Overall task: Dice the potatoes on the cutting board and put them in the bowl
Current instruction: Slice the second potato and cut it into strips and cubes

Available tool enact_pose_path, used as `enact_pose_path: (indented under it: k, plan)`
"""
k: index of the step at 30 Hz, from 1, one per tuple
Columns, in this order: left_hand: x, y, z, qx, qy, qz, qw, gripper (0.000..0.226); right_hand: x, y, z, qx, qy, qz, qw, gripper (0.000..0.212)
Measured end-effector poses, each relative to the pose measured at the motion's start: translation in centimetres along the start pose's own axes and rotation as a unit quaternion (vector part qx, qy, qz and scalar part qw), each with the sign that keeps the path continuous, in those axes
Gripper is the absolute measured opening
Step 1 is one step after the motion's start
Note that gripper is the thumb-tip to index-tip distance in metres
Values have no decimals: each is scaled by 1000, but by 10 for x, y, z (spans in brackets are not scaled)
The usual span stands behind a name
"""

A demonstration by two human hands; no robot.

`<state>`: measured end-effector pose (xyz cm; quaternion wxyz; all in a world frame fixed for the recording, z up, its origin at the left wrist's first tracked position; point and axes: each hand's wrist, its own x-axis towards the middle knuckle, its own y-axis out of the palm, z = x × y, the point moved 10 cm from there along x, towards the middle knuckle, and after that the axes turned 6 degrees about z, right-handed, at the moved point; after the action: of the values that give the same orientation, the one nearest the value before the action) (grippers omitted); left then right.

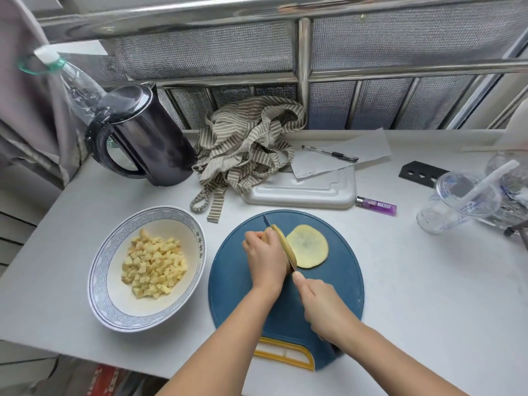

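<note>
My left hand (264, 254) curls round the potato (281, 238), steadying it on the cutting board (234, 287) — my right hand (321, 305) grips the knife (291, 261), slicing; a slab (308, 245) lies at three o'clock (bowl (100, 281) handy at nine)

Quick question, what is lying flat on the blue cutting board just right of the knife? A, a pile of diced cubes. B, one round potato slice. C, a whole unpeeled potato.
B: one round potato slice lies flat on the cutting board beside the knife; the diced cubes are in the bowl.
</note>
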<state>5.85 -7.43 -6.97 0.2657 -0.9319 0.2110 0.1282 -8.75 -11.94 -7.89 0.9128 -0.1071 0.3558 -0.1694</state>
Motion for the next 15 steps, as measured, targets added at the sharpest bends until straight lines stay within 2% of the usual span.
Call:
enact_pose_path:
  k: [15]
  plan:
    - [-1, -4, 5, 5, 26, 13, 1000, 24, -10, 10, -16, -22, -12, 9, 1000, 47]
